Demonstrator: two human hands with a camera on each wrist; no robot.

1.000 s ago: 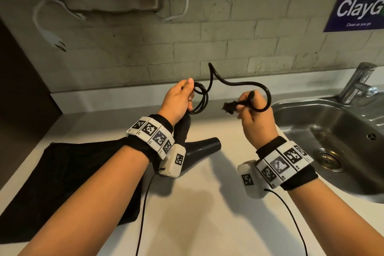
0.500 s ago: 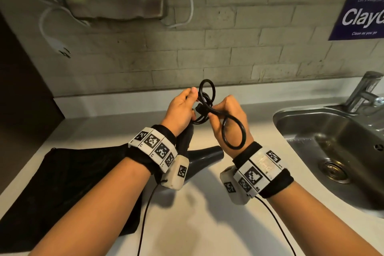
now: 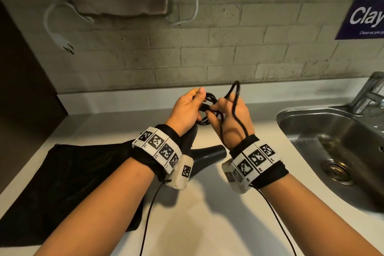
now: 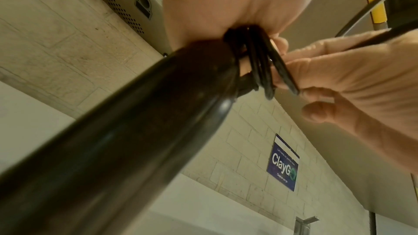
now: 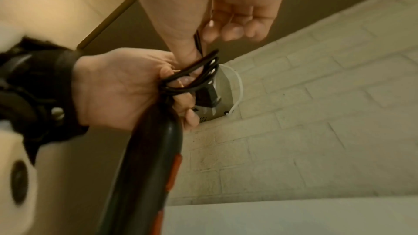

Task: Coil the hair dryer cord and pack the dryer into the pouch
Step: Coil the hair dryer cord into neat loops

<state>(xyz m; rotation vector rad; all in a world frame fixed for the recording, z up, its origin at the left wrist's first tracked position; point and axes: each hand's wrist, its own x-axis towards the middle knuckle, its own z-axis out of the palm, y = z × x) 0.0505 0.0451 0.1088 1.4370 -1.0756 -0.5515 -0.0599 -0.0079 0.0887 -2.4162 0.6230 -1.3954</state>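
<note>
Pale grey brick wall [image 3: 228, 52] rises behind a white countertop [image 3: 207, 214] with a steel sink [image 3: 332, 141] at the right. From the head view, a flat black fabric pouch [image 3: 68, 183] lies left on the counter. The left hand [image 3: 187, 110] curls around a bundle of black rubber cord loops [image 3: 207, 119] and the handle of the glossy black hair dryer [image 3: 207, 154], held above the counter. The right hand [image 3: 230, 118] pinches one cord strand against the bundle.

Left wrist view: the dryer handle [image 4: 135, 131] fills the frame, coils [image 4: 260, 71] pressed at its end.

Right wrist view: the cord's plug [image 5: 207, 94] sticks out beyond the left fingers [image 5: 181, 99].
</note>
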